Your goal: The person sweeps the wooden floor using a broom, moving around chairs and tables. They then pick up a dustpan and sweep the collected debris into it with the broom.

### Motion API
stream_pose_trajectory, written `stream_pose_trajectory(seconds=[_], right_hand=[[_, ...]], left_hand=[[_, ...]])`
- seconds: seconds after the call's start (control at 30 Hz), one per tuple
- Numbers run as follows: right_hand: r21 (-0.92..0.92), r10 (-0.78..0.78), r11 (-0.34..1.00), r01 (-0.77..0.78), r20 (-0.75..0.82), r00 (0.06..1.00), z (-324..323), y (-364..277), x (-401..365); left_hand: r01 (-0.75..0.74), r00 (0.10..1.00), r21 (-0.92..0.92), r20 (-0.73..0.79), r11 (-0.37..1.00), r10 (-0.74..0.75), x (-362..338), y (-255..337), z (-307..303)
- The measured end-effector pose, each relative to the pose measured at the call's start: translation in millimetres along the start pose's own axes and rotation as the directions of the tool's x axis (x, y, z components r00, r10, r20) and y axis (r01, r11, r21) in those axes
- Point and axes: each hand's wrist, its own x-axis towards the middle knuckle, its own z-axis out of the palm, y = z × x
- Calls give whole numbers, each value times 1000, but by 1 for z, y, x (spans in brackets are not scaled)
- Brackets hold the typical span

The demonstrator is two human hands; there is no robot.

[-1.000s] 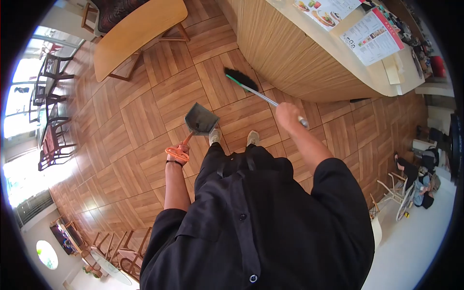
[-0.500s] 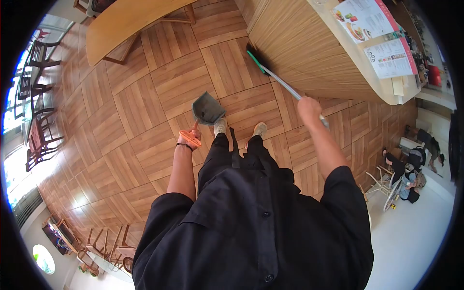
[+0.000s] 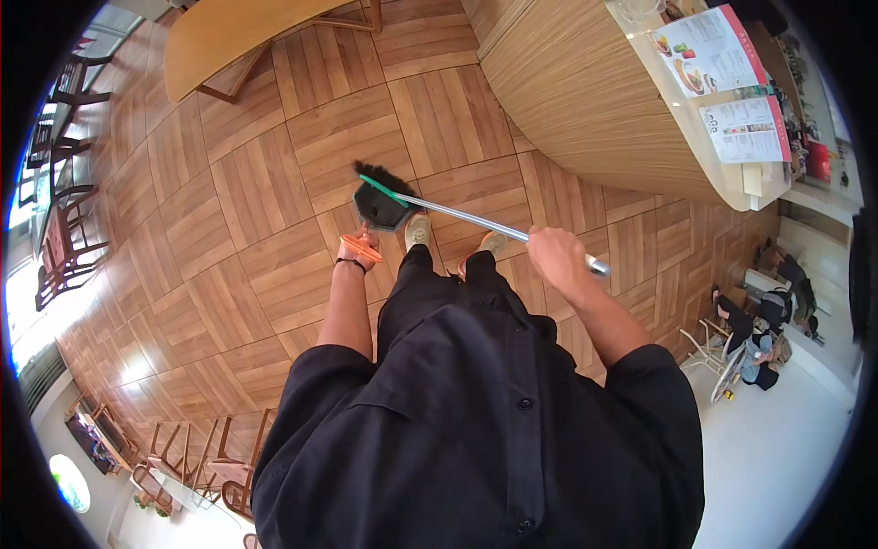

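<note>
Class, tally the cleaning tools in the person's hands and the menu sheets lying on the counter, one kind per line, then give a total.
Broom: 1
Dustpan: 1
Menu sheets: 2
Total: 4

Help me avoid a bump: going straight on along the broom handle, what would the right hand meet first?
Likely the dustpan, at the broom bristles; depth from the right hand is unclear.

A café (wooden counter (image 3: 585,101), menus (image 3: 709,50), dining tables (image 3: 229,32)).
</note>
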Motion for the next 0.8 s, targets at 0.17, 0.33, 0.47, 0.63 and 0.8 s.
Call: stream_pose_trajectory(seconds=[0.17, 0.33, 0.47, 0.63, 0.8], right_hand=[[-61, 40, 997, -44, -70, 997, -37, 23, -9], [-61, 154, 985, -164, -140, 978, -31, 22, 5], [-2, 238, 971, -241, -152, 959, 11, -4, 22], [12, 204, 979, -204, -153, 967, 49, -35, 22], [9, 28, 1000, -27, -54, 998, 24, -48, 5]], left_hand=[[50, 998, -53, 39, 997, -48, -17, 9, -3], [41, 997, -125, 67, 991, -33, -25, 11, -19], [88, 993, -117, 89, 989, -78, -21, 18, -33], [12, 999, -148, 36, 989, -7, -13, 25, -40], [-29, 994, -134, 105, 991, 44, -18, 27, -46]])
